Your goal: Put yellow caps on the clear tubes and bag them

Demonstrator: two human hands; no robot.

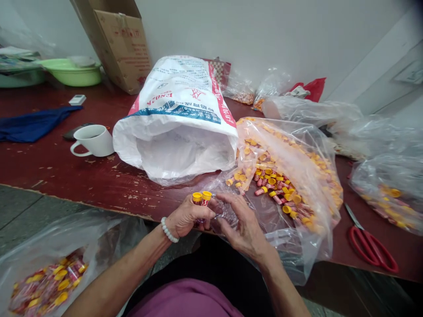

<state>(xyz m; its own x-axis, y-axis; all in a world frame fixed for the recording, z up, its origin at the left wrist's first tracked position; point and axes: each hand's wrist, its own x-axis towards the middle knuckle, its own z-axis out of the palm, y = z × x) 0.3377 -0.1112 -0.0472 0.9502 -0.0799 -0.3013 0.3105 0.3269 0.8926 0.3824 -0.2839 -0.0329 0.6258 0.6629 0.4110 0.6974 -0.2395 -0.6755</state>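
We have our left hand (183, 220) fingers clamped on two yellow-capped tubes (205, 201) near the table (49, 169) edge, right hand (243, 226) fingers curved apart around clear plastic (228, 215), grip unclear, so best keep both aligned, squeezing lightly.

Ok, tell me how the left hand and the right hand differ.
The left hand grips two yellow-capped tubes; the right hand has its thumb and fingers apart at some clear plastic, and I can't tell whether it grips it. The left hand has a pale bead bracelet at its wrist; the right hand's wrist is bare. Both are ungloved.
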